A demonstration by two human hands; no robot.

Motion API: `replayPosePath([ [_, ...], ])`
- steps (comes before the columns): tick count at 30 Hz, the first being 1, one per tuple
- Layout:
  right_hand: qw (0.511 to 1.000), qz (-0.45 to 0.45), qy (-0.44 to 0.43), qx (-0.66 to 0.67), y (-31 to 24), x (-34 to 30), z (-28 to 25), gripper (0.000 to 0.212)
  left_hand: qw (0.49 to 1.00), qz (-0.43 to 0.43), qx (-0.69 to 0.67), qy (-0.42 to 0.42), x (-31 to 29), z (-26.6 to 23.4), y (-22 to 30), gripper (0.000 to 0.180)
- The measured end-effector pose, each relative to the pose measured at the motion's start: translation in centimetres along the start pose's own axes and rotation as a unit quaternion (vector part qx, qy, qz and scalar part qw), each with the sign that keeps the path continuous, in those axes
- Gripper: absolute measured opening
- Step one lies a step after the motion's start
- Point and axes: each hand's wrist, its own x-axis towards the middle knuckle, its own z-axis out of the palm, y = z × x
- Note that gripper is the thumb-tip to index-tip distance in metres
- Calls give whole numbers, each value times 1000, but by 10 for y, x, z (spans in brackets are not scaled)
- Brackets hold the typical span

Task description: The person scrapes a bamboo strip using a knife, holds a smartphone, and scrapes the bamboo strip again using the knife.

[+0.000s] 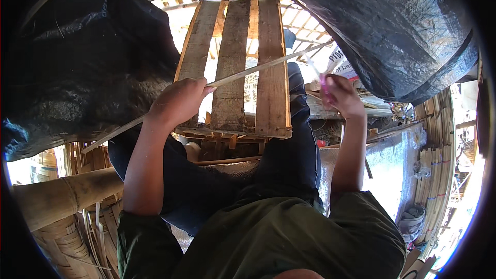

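My left hand point(180, 102) is closed around a long, thin bamboo strip point(268, 65). The strip slants from the lower left up to the far right, crossing above a slatted wooden crate point(232, 57) between my legs. In my right hand point(343, 94) is a knife point(325, 90) with a pink handle, smeared by motion. Its pale blade points up toward the strip's far end; whether the two touch, I cannot tell.
Dark plastic sheeting point(398, 26) hangs at the right, with more black sheeting point(77, 67) at the left. A thick bamboo pole point(67, 196) lies at the lower left. Bundled bamboo slats point(434, 191) stand at the right, near a silvery sheet point(385, 168) on the floor.
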Motion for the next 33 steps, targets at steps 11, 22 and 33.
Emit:
replayPosePath([
  [11, 993, 112, -41, -24, 35, 5, 44, 24, 1000, -7, 16, -8, 1, -4, 0, 38],
  [22, 965, 147, 30, -216, 59, 2, 25, 28, 1000, -5, 10, -6, 7, 0, 2, 37],
  [33, 937, 89, 286, 178, 85, 5, 5, 22, 999, 7, 33, -42, 17, 11, 26, 33],
])
